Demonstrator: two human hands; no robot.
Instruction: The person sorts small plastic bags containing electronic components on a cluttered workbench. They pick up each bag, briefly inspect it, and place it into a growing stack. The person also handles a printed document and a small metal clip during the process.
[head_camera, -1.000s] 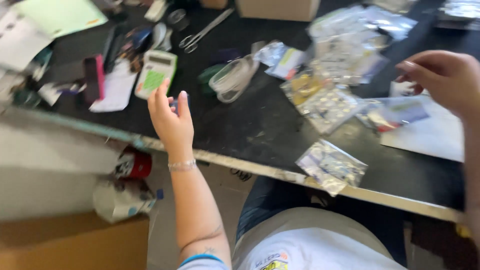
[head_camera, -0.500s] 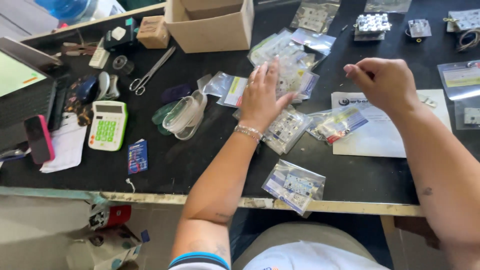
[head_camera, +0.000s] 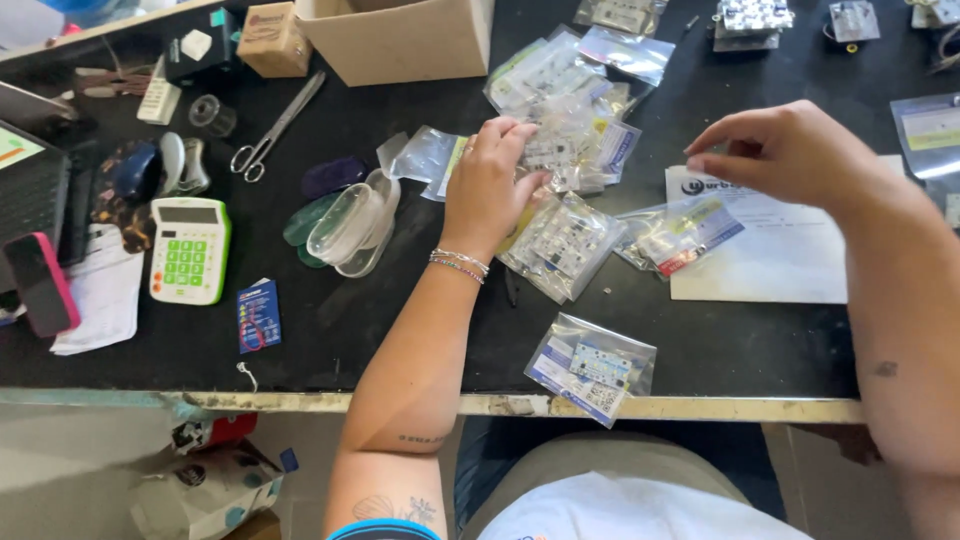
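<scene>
The contents of the clear plastic bags are hard to make out: small pale parts on printed cards, nothing finer. A cardboard box (head_camera: 400, 40) is cut off by the top edge, and a dark device at the far left is only partly in view beside a pink-edged phone (head_camera: 38, 285).

The left hand (head_camera: 490, 190) lies palm down on a heap of small bags (head_camera: 570, 150) in the middle of the black table (head_camera: 330, 340), fingers spread and slightly curled onto the top bags; it presses on them, and whether it pinches any one bag cannot be told, since the fingertips are buried in the plastic. One bag of parts (head_camera: 565, 245) lies just beside the heel of that hand, touching it.

The right hand (head_camera: 790, 155) hovers above a white printed sheet (head_camera: 770, 255), thumb and fingertips drawn together; whether something tiny sits between them is too small to tell. Another bag (head_camera: 592, 365) hangs over the table's near edge, apart from both hands. A white and green calculator (head_camera: 189, 250) and scissors (head_camera: 275, 130) lie to the left.
</scene>
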